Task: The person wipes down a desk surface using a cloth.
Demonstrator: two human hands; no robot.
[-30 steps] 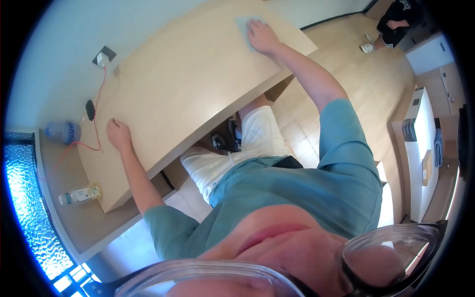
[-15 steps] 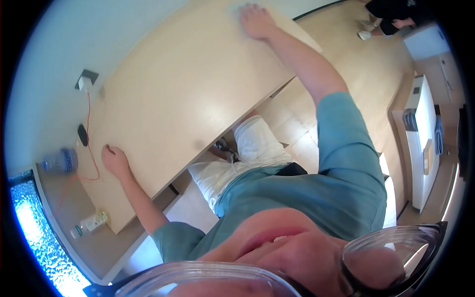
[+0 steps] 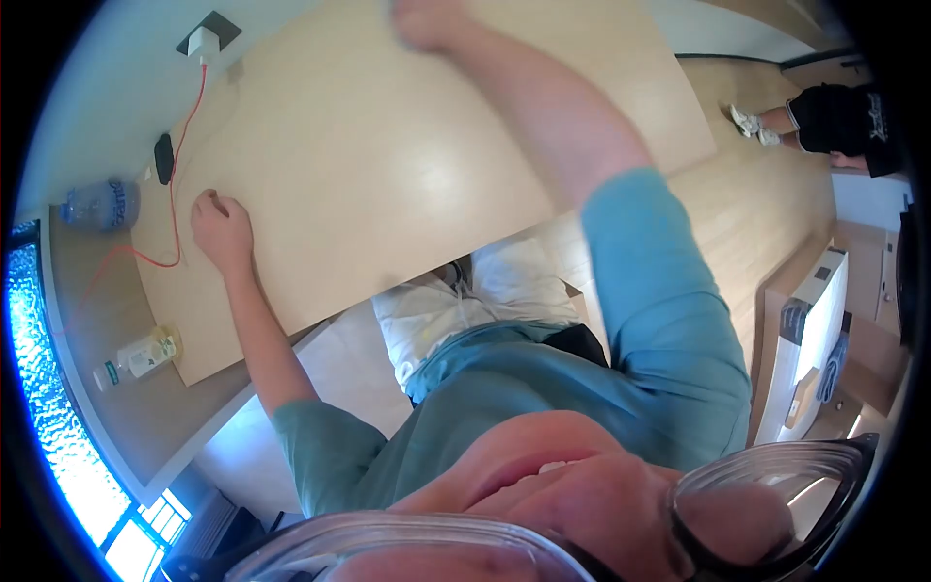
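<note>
My left hand rests on the left part of the light wooden table, its fingers curled in and nothing visible between them. Near it a red cable runs down from a white plug, past a small black object. At the top edge of the view my right hand is low over or on the tabletop, blurred, with its fingers cut off by the frame. Nothing shows in the visible part of that hand.
A large clear bottle and a smaller labelled bottle lie at the left, beside the table's end. Another person in dark clothes is at the upper right. A white box stands at the right.
My right hand has moved left along the table and partly out of view; its spread fingers no longer show. The view has shifted, and the bottles and cable appear higher. My left hand remains curled.
</note>
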